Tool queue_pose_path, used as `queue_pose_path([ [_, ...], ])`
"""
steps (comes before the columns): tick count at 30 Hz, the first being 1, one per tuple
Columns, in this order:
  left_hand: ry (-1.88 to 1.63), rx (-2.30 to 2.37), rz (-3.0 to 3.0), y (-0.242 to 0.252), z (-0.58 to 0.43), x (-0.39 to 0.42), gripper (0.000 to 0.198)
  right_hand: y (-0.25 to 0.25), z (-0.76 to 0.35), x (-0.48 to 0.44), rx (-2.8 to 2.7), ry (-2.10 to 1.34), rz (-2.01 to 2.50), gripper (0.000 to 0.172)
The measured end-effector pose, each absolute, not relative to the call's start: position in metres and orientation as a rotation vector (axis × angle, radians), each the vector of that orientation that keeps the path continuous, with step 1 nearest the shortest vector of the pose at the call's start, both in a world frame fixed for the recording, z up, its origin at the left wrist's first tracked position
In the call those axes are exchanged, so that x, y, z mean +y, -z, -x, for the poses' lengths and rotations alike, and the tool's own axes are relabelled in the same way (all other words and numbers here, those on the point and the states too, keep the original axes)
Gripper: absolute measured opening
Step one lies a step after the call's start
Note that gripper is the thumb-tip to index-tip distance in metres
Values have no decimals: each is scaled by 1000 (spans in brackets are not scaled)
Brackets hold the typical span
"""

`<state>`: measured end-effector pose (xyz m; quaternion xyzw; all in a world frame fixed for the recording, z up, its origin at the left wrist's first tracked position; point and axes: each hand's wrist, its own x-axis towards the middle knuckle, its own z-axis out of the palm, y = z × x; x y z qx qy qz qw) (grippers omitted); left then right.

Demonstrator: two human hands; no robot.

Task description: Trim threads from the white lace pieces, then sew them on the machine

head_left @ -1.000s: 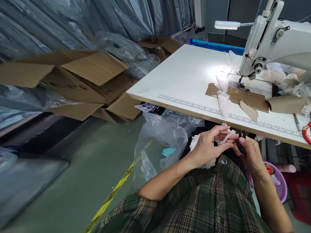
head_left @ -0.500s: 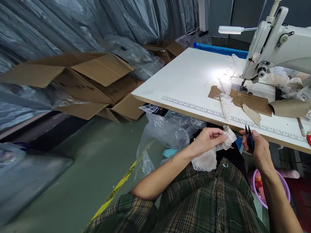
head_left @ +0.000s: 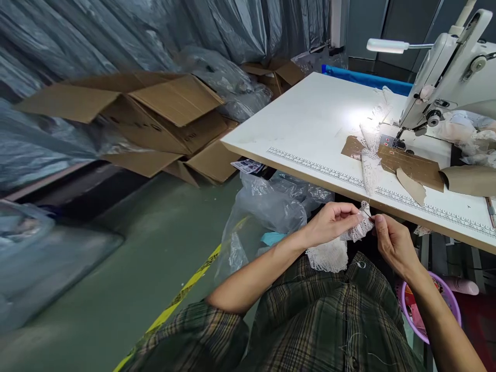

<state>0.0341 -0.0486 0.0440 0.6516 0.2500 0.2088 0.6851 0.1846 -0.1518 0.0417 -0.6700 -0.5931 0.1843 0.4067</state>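
Head view gives me both bare hands close together just off the near edge of the white table [head_left: 306, 119], above the lap of the person's plaid shirt [head_left: 321, 310]. I see the left hand [head_left: 334, 225] with thumb and fingers pinched on the white lace [head_left: 354, 231], which bunches up between the two hands. On the other side, the right hand [head_left: 395, 245] has its thumb and forefinger drawn together around a dark pointed tool [head_left: 368, 213]; its thin tip lies against the lace, but the hand hides most of it, so I cannot tell how its blades stand. Another lace piece [head_left: 328, 257] hangs below the left hand, and I cannot make out whether it joins the gathered part. Up on the tabletop, a lace strip [head_left: 371, 170] runs down from beside the sewing machine [head_left: 437, 77] to the edge, crossing brown card [head_left: 416, 168], with a fine thread between its end and the held lace. A tan paper scrap [head_left: 411, 186] overlaps that card. Under the table I have a clear plastic bag [head_left: 267, 204] to the left of the hands, and a purple basket [head_left: 458, 310] below the right forearm.
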Motion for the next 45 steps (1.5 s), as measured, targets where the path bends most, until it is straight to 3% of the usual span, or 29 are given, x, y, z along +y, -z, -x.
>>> queue_pose_path([
  [11, -534, 590, -1556, -41, -33, -52, 36, -42, -177, -153, -1579, -273, 1724, 40],
  [17, -520, 541, -1578, -40, -33, -53, 35, -45, -176, -152, -1648, -187, 1769, 44],
  [26, -506, 525, -1598, -39, -32, -53, 36, -37, -171, -149, -1417, -425, 1791, 56],
  [34, -596, 598, -1744, -27, -23, -54, 31, -26, -177, -152, -852, -672, 1660, 67],
  [41, -819, 398, -1993, -27, -15, -58, 24, -20, -165, -147, -912, -805, 1597, 41],
  [45, -799, 504, -1775, -15, -17, -37, 46, -25, -157, -159, -1158, -778, 1476, 24],
])
